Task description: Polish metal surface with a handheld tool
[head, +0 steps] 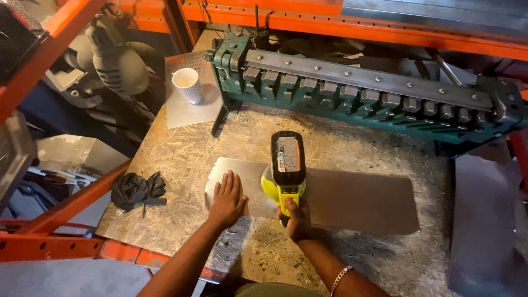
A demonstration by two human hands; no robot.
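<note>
Steel sheet point(352, 201) lies on the chipboard bench point(181, 159); left hand point(226, 199) presses flat, fingers spread (holding nothing), right hand's point(296, 219) grip wraps a yellow cordless tool point(287, 170).

Left hand point(226, 199) flat on metal sheet point(352, 201); right hand point(295, 217) grips yellow cordless tool point(287, 165) on it.

The power tool point(287, 168) hides its own working end (and part of the metal sheet point(352, 201)).
</note>
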